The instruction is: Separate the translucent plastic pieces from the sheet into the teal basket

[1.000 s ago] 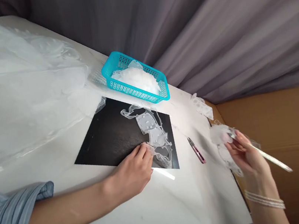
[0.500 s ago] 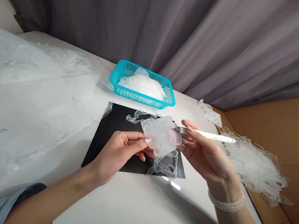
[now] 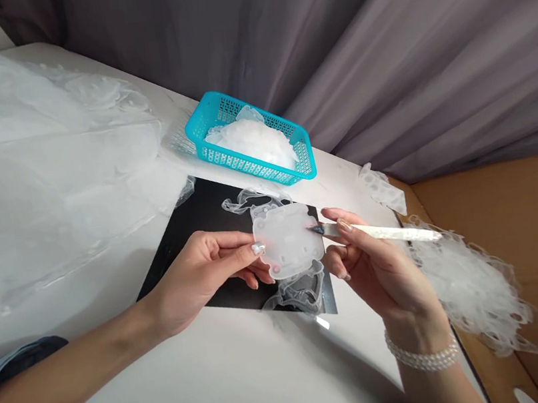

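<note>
My left hand (image 3: 220,262) pinches the left edge of a thin translucent plate (image 3: 290,242) with wavy edges and small raised dots. In my right hand (image 3: 368,254) is a craft knife (image 3: 385,231) with a white-wrapped handle. Its dark tip lies at the plate's right edge. The fingers of the right hand are apart from the plate. Below the plate, a black mat (image 3: 175,249) lies on the white table, with clear trimmed scraps (image 3: 305,290) on its near part and another loop of scrap (image 3: 251,197) farther back.
A turquoise basket (image 3: 243,161) behind the mat holds a heap of white pieces. A large plastic bag (image 3: 53,180) of translucent parts fills the left. A pile of trimmings (image 3: 474,285) lies at right by a cardboard box (image 3: 532,236). Another translucent piece (image 3: 383,189) rests near the back edge.
My right hand has drawn slightly right, its fingers coming off the plate while the knife tip stays at the edge. My left hand keeps its pinch. The view has shifted a little.
</note>
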`<state>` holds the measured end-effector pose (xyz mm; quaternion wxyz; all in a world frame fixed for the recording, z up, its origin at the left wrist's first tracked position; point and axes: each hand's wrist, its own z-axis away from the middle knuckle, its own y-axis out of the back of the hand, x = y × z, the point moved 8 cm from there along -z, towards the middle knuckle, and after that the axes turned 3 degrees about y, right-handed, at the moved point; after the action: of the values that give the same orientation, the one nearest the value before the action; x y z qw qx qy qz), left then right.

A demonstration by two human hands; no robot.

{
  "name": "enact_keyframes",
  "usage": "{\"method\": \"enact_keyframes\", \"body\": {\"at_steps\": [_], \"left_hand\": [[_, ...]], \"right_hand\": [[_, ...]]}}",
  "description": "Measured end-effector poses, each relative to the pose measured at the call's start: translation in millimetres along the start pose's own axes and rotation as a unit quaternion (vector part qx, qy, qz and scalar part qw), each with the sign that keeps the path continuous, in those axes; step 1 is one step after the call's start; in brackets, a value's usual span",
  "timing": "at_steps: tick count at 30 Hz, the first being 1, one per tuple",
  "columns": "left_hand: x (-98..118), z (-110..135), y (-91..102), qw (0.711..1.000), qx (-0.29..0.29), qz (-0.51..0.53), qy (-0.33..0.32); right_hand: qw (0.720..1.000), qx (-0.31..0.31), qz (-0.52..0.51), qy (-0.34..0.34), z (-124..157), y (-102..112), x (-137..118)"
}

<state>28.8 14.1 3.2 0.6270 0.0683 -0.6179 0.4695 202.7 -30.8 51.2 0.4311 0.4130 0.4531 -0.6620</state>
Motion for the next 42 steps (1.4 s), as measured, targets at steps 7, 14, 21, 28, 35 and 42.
{"method": "enact_keyframes", "body": {"at_steps": [7, 14, 21, 28, 35, 42], "left_hand": [[3, -1, 2.1, 0.999, 0.002, -0.032, -0.023], [8, -1, 7.5, 0.997, 0.026, -0.047, -0.047], [21, 2, 10.7, 0.993, 0.015, 0.025, -0.113], [19, 2, 13.6, 0.993, 0.023, -0.006, -0.118], [13, 1, 15.2, 0.995, 0.029, -0.007, -0.099], [3, -8, 27.6, 0.995, 0.088, 0.022, -0.038]], "right_hand": [[1.0, -0.015, -0.011, -0.002, 1, -4, 0], [0.997, -0.071, 0.009, 0.02, 3, -7, -5], [0.991, -0.11, 0.073, 0.034, 6, -3, -10], [0.992, -0.099, 0.077, 0.03, 6, -2, -11], [0.989, -0.117, 0.086, 0.04, 7, -7, -8], [0.987, -0.079, 0.11, 0.09, -24, -5, -22]]}}
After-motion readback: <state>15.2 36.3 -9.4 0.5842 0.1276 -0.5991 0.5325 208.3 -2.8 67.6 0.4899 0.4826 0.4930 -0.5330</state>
